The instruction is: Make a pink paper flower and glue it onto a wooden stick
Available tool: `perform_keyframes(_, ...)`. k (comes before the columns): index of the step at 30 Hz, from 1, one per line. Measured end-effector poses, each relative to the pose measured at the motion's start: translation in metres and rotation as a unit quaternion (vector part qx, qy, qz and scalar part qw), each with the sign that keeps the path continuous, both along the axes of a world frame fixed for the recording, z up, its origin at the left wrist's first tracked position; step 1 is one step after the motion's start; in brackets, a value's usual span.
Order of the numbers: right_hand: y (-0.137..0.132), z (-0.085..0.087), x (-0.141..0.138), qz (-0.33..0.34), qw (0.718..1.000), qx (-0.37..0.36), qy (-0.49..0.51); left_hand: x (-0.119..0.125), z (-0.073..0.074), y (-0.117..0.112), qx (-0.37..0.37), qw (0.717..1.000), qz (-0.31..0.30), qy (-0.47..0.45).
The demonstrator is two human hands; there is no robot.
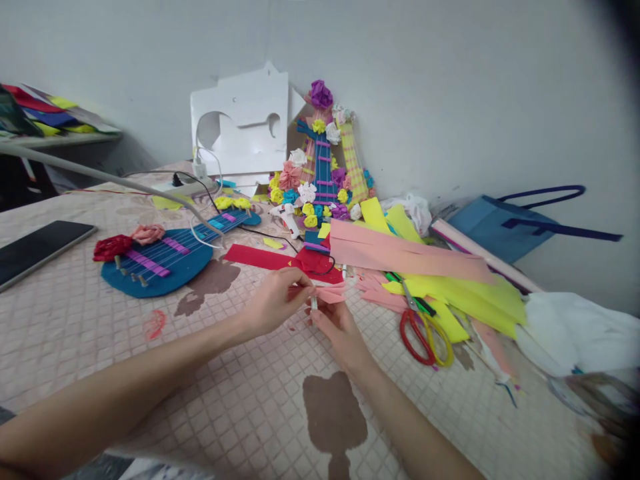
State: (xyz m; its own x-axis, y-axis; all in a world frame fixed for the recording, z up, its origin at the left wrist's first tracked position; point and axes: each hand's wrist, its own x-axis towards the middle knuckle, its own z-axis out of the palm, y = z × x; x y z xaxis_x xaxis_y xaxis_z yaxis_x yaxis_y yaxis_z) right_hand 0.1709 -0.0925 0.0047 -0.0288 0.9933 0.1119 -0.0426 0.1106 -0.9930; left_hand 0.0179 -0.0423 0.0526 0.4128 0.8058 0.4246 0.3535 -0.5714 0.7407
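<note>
My left hand (pixel 277 301) and my right hand (pixel 339 327) meet at the middle of the table. Both pinch a small folded strip of pink paper (pixel 330 293), which fans out to the right of my fingertips. A short pale stick (pixel 314 304) pokes out between my right fingers under the paper. Just behind my hands lies a red paper strip (pixel 260 257). To the right, red-and-yellow-handled scissors (pixel 425 333) rest on the patterned tablecloth (pixel 240 400).
A blue paper guitar (pixel 170 257) with paper flowers lies at left, a phone (pixel 35 250) further left. More flower-decorated guitars (pixel 323 167) lean on the wall by a white glue gun (pixel 289 217). Pink and yellow sheets (pixel 425 267), a blue bag (pixel 505 223) and white plastic (pixel 575 327) fill the right side.
</note>
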Motion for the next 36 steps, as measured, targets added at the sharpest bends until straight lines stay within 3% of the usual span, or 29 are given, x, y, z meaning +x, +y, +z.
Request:
perform_keyframes(6,0.002,-0.003,0.002,0.0,1.0,-0.012,-0.016,-0.001,0.0,-0.002,-0.024,0.999,-0.019,-0.016)
perform_keyframes(15,0.003,-0.002,0.005,0.013,0.999,0.009,-0.029,-0.004,-0.002,0.008,-0.202,0.973,-0.081,-0.069)
perform_keyframes(21,0.003,0.007,0.011,0.056,0.997,0.047,0.036,-0.006,-0.003,0.012,-0.229,0.969,-0.058,-0.067)
perform_keyframes(28,0.002,0.015,0.012,-0.04,0.998,0.01,0.048,-0.001,-0.003,0.008,-0.255,0.959,-0.108,-0.062)
perform_keyframes(36,0.003,0.01,0.011,-0.041,0.995,-0.027,0.092,-0.004,-0.017,0.014,-0.352,0.917,-0.166,-0.089)
